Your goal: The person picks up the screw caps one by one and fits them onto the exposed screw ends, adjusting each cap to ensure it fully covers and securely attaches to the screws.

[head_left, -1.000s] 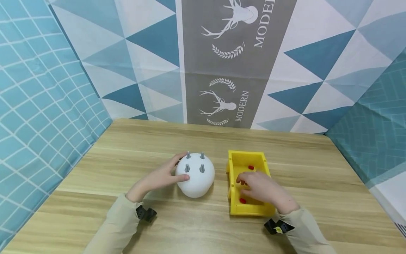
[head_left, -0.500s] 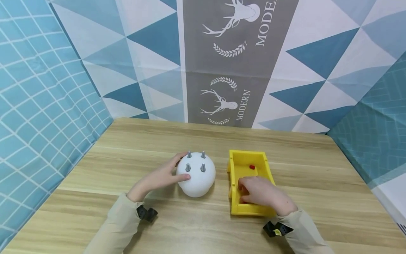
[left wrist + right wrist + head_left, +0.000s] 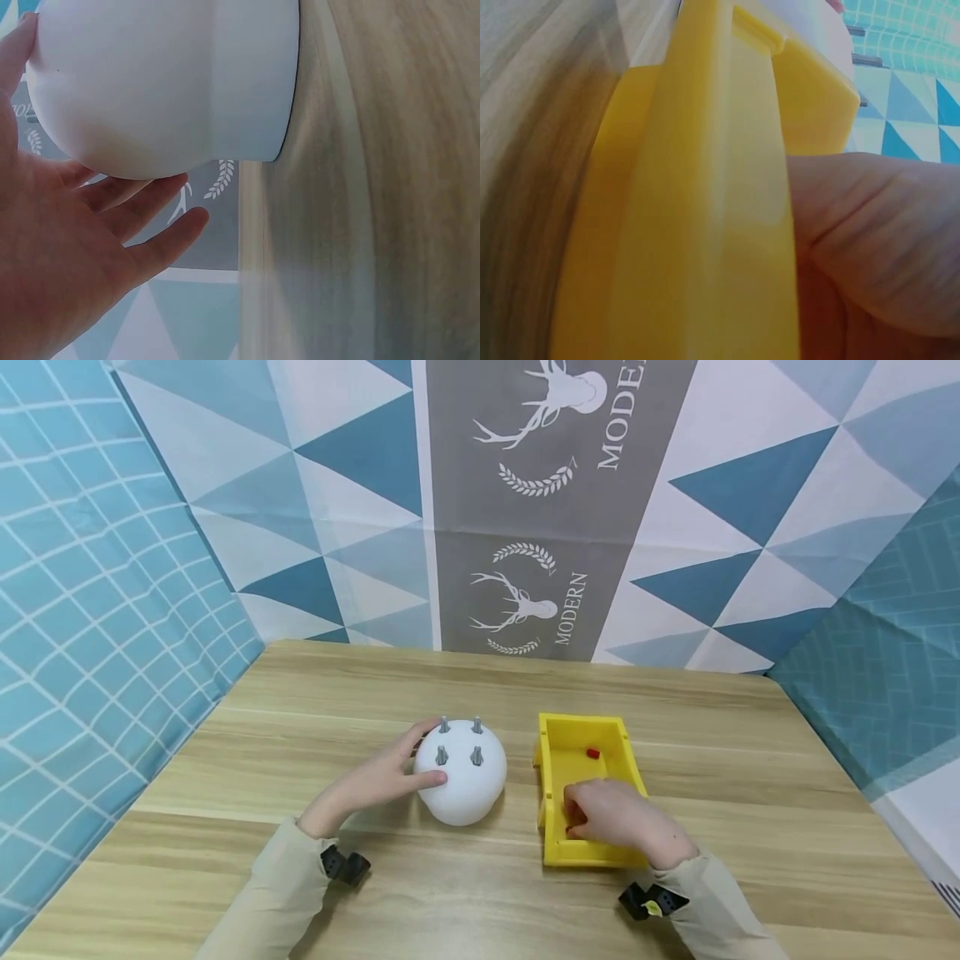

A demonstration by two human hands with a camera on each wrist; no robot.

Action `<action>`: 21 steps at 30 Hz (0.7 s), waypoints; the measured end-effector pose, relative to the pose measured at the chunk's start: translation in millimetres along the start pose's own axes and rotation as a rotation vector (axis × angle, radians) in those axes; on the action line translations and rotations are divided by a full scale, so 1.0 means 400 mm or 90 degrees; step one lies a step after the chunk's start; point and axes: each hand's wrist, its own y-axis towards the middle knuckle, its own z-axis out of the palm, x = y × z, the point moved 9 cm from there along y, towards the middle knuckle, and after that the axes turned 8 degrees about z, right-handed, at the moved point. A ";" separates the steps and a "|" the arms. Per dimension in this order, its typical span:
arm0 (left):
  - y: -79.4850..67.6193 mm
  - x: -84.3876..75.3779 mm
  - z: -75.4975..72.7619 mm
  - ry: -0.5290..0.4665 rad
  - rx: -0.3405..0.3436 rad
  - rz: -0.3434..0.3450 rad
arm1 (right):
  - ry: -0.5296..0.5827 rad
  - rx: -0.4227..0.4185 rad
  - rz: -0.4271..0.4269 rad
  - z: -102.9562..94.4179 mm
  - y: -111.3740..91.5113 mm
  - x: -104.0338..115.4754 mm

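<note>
A white round body (image 3: 467,793) with several upright metal bolts (image 3: 477,757) on top stands on the table. My left hand (image 3: 382,772) holds it from the left, thumb on its near upper side and fingers along its far side. In the left wrist view, the fingers (image 3: 161,236) spread beside the smooth white wall. My right hand (image 3: 618,814) reaches down into a yellow bin (image 3: 551,777), fingers curled. It pinches a small red piece (image 3: 568,831), mostly hidden by the thumb. Another small red piece (image 3: 592,753) lies at the bin's far end.
Both things stand on a wood-grain table (image 3: 337,693), with a gap between them. The bin's wall (image 3: 720,187) rises beside the right hand. A patterned cloth (image 3: 517,510) hangs behind the table, with blue tiled cloth at the left.
My right hand has lowered into the bin and its fingers have closed on the near red piece, now largely covered. The left hand and white body have stayed put.
</note>
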 end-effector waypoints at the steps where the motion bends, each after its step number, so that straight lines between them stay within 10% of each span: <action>1: 0.000 0.000 0.000 -0.001 0.000 -0.001 | 0.000 -0.001 0.000 0.000 0.000 0.000; 21: -0.002 0.001 0.003 -0.005 -0.001 -0.002 | -0.021 -0.006 -0.047 0.004 -0.004 0.013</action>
